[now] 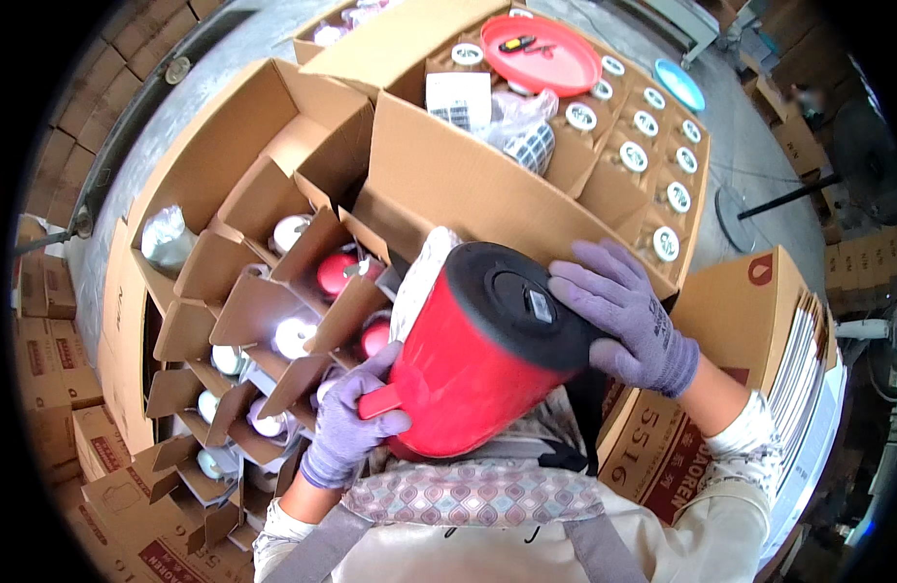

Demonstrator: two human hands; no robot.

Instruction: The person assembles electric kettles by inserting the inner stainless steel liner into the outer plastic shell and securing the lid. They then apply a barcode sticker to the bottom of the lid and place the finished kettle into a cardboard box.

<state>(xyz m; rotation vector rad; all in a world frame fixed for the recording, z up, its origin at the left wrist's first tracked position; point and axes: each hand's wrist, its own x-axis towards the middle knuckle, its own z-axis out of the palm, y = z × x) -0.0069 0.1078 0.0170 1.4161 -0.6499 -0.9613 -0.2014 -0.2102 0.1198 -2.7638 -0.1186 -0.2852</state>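
A red jug (477, 364) with a black base lies tilted in front of my body, its base turned up and to the right. My left hand (356, 423), in a lilac glove, is closed round the jug's red handle (379, 401). On the black base (514, 299), which bears a small pale label, my gloved right hand (628, 316) rests with its fingers stretched out. Left of the jug stands a carton with cardboard dividers (264, 311), where several white and red rounded items sit in the cells. The jug's top is hidden from view.
Beyond the jug, a large open carton (507, 180) holds several upright items with white round tops. A red tray (541, 58) with small tools lies on it, beside a blue lid (679, 85). At right stands a carton (730, 321) with stacked sheets (798, 369).
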